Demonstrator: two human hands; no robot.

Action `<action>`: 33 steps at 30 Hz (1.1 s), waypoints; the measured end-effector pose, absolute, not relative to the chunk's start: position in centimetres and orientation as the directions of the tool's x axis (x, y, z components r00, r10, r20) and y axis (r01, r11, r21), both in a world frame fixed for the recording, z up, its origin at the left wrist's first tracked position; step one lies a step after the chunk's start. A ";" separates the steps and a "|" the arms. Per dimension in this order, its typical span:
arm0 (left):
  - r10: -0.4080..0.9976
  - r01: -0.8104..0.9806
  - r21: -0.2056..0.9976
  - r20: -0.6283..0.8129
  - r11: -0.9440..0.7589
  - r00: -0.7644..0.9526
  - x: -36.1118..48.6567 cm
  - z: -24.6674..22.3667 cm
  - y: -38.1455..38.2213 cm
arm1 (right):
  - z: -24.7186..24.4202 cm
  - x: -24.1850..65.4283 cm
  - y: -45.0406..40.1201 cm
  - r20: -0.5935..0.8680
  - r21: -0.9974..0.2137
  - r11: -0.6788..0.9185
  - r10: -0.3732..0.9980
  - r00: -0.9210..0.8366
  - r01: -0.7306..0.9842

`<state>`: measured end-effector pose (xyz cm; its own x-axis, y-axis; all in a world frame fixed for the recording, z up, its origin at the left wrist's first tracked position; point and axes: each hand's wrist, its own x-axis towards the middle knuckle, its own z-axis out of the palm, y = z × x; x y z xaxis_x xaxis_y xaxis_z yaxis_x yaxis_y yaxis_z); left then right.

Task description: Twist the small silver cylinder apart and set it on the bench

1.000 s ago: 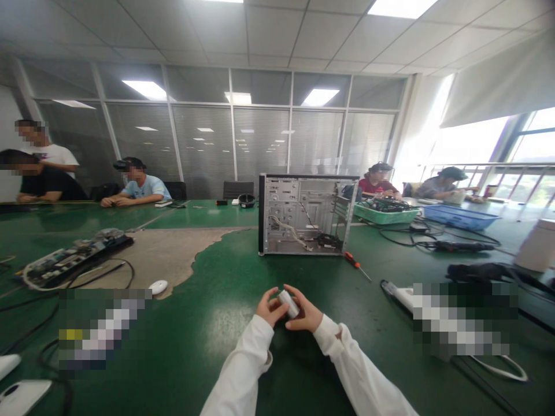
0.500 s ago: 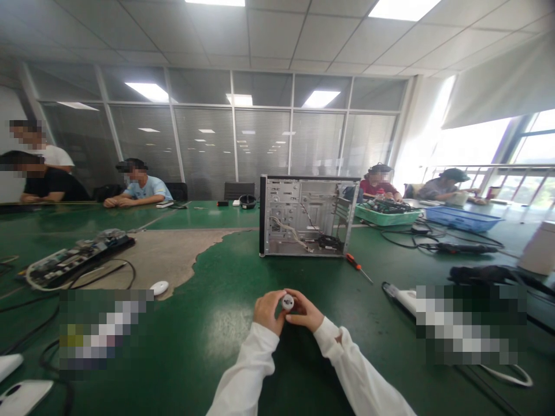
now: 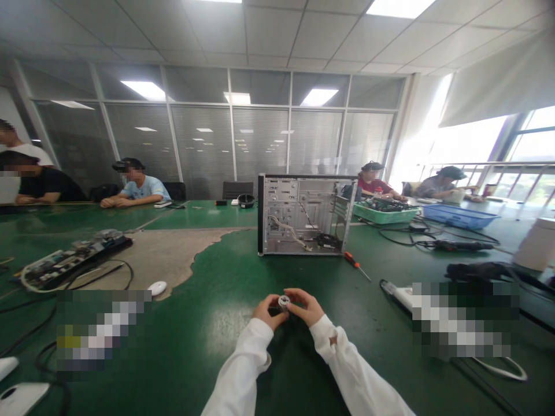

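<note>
A small round silver part (image 3: pixel 284 301), with a dark middle on its upward end, is held between both hands over the green table (image 3: pixel 234 346). My left hand (image 3: pixel 265 311) is closed around its left side, thumb and fingers against it. From the other side, my right hand (image 3: pixel 306 307) grips it with thumb and fingers. The part's lower body is mostly hidden by the fingers. Beyond the hands stands an open computer case (image 3: pixel 303 215), its inner frame and cables showing. A screwdriver (image 3: pixel 356 266) with an orange-and-black handle lies beside its right corner.
On the left are a strip of circuit boards (image 3: pixel 73 263) with cables and a white oval object (image 3: pixel 156 288). A white power strip (image 3: pixel 403 294) lies to the right. Farther back stand a green basket (image 3: pixel 385 216) and a blue basket (image 3: pixel 459 218). Several people sit around.
The round part has tipped, so its end face now points more upward. My fingers have shifted around it, and the view has turned slightly.
</note>
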<state>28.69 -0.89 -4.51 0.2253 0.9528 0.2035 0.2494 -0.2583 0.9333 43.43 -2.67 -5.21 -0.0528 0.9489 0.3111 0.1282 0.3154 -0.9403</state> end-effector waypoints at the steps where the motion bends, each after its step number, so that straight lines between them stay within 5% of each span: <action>1: 0.949 0.258 0.930 0.200 -0.262 0.245 28.7 -4.5 -0.9 | -4.9 43.4 -2.8 0.322 -0.930 0.322 0.946 -0.034 0.176; 7: 0.926 0.135 0.967 0.157 -0.214 0.342 28.1 -3.5 -1.3 | -3.8 43.1 -3.7 0.436 -0.843 0.390 0.899 0.046 0.371; 16: 0.916 0.041 0.994 0.079 -0.103 0.393 28.0 -2.2 -2.3 | -2.0 42.8 -4.4 0.559 -0.750 0.503 0.829 0.005 0.430; 21: 0.916 0.095 0.980 0.127 -0.176 0.381 28.2 -2.6 -2.1 | -2.7 44.5 -3.4 0.582 -0.774 0.448 0.781 0.225 0.448; 24: 0.942 0.131 0.970 0.159 -0.205 0.294 28.3 -2.9 -1.9 | -4.1 46.1 -2.5 0.531 -0.789 0.345 0.800 0.281 0.509; 33: 0.971 0.112 0.968 0.231 -0.223 -0.062 27.8 -3.5 -0.9 | -7.1 47.1 -1.1 0.407 -0.673 0.269 0.913 0.041 0.689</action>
<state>27.82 -0.87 -3.52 -0.0615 0.9710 0.2311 0.1121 -0.2233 0.9683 47.14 -1.12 -7.11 0.0411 0.9127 0.4066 0.6886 0.2690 -0.6735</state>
